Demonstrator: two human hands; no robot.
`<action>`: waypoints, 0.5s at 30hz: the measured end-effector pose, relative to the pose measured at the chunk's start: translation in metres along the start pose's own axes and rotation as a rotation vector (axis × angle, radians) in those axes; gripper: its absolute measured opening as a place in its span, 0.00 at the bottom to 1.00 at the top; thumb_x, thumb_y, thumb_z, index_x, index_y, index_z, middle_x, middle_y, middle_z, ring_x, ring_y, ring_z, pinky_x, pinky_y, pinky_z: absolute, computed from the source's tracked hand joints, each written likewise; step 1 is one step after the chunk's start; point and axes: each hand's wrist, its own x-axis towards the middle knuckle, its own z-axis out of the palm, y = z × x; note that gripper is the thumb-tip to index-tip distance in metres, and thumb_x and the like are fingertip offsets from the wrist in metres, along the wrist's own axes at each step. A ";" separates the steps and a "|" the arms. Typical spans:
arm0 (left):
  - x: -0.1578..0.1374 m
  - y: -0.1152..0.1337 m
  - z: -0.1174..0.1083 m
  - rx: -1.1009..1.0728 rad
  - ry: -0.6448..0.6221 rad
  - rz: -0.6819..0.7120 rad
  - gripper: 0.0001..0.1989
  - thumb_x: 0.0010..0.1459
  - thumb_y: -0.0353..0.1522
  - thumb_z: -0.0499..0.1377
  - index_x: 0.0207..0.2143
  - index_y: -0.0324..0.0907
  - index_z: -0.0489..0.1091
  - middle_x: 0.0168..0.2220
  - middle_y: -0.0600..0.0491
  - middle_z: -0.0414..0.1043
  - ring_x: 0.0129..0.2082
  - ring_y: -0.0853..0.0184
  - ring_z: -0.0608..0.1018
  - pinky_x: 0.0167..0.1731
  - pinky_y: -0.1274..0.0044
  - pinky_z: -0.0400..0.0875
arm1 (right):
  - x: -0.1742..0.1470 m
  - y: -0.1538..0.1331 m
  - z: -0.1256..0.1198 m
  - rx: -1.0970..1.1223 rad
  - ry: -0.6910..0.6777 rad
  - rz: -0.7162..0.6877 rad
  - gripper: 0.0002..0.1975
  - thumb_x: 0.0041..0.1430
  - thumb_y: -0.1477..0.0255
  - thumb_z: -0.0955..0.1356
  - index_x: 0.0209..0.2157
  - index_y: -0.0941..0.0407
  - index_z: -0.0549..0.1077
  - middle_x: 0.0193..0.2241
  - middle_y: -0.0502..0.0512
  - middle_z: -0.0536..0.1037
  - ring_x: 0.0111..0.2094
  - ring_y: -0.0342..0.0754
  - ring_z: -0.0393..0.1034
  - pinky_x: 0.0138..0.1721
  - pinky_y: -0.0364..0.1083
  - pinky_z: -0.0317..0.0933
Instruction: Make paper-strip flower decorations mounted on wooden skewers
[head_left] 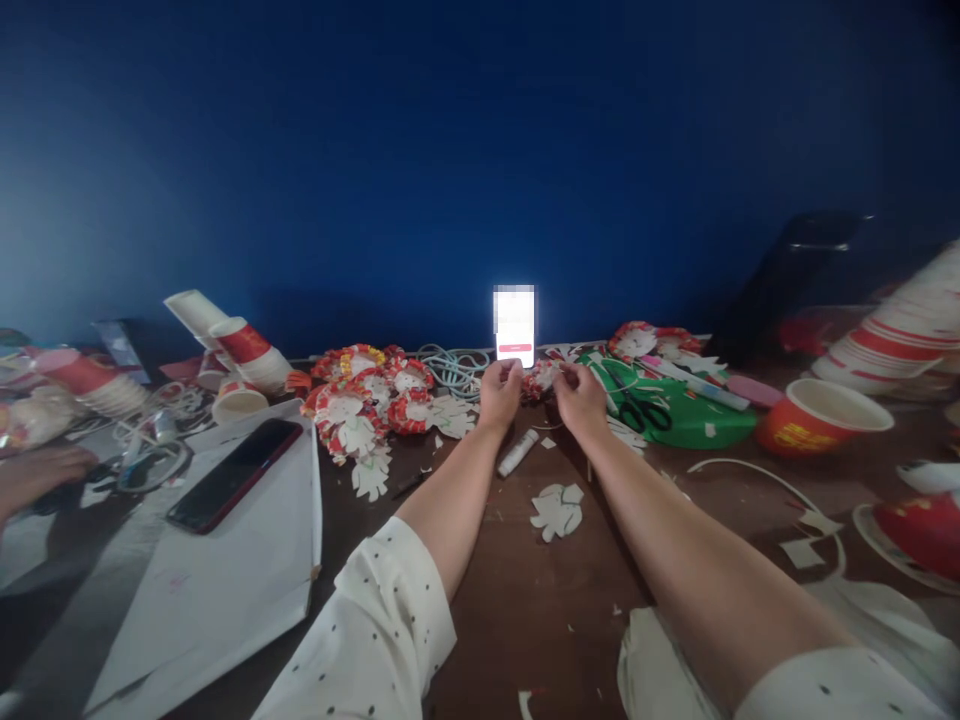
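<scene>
My left hand [500, 395] is closed, thumb and fingers at the left edge of a small red-and-white paper craft [537, 381]. On its right edge, the fingers of my right hand [582, 398] pinch the same craft. A lit phone [515, 330] stands upright just behind my left hand; whether the hand touches it I cannot tell. Below the hands a white glue stick [517, 453] lies on the brown table [525, 600]. Nearer to me rests a white hand-shaped paper cutout [557, 511].
Red-and-white paper crafts [360, 395] are heaped at left, beside coiled cord [454, 370]. Black scissors [637, 408] lie on green material [697, 425]. A red paper cup [814, 420] stands at right. A dark phone [236, 475] rests on a white board [225, 590]. Another person's hand [49, 475] shows far left.
</scene>
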 end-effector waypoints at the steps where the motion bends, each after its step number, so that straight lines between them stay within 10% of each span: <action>1: 0.001 -0.002 0.000 0.034 -0.002 0.026 0.03 0.53 0.31 0.67 0.29 0.42 0.76 0.30 0.54 0.73 0.33 0.67 0.74 0.44 0.76 0.67 | 0.002 0.002 0.001 -0.019 -0.003 0.005 0.16 0.55 0.62 0.69 0.41 0.56 0.78 0.36 0.61 0.82 0.41 0.57 0.75 0.47 0.54 0.67; 15: -0.002 0.008 -0.010 0.142 0.028 0.166 0.08 0.48 0.23 0.67 0.31 0.44 0.80 0.38 0.50 0.76 0.44 0.63 0.74 0.49 0.75 0.67 | 0.005 0.006 0.002 0.045 -0.160 0.044 0.15 0.52 0.65 0.69 0.40 0.57 0.80 0.35 0.59 0.83 0.38 0.55 0.77 0.43 0.53 0.69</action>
